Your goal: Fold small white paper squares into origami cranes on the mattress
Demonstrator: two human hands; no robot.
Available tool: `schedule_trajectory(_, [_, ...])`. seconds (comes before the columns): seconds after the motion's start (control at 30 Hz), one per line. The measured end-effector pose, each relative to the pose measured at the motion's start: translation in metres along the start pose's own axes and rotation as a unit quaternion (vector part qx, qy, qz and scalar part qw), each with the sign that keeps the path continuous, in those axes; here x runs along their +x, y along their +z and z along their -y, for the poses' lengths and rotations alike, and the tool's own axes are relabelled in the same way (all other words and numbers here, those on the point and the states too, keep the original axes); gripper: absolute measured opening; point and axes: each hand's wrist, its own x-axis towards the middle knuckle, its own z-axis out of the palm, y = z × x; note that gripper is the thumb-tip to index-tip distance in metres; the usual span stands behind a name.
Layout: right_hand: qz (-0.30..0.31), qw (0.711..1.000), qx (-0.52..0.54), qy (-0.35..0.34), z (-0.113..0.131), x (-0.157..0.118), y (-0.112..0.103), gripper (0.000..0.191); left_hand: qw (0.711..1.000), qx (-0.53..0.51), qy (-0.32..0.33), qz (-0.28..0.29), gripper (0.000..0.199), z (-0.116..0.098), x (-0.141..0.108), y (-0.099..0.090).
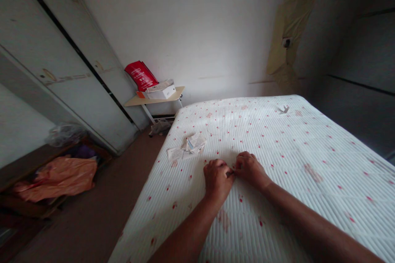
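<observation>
My left hand [218,177] and my right hand [249,169] meet low over the bed, both with curled, closed fingers. Between their thumbs and fingertips shows a small dark grey piece [230,173], pinched from both sides. It is too small and shadowed to name. Under them lies a white ribbed mattress [253,218] with red dots and flower prints. Just beyond my left hand, several printed paper pieces [195,143] overlap on the mattress. A small folded paper [284,109] stands near the far edge, well away from both hands.
Against the back wall, a small table [179,91] carries a red bag [141,75] and a white box [162,92]. Metal cabinets [58,61] line the left. An orange plastic bag [61,176] lies on a low shelf. A socket [286,42] is on the wall.
</observation>
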Motion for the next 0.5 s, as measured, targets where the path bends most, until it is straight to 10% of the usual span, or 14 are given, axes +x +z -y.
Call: schedule_trajectory(0.5, [0.025, 0.998, 0.05, 0.026, -0.016, 0.004, -0.017, 0.01, 1.0, -0.005, 0.007, -0.001, 0.003, -0.001, -0.001, -0.001])
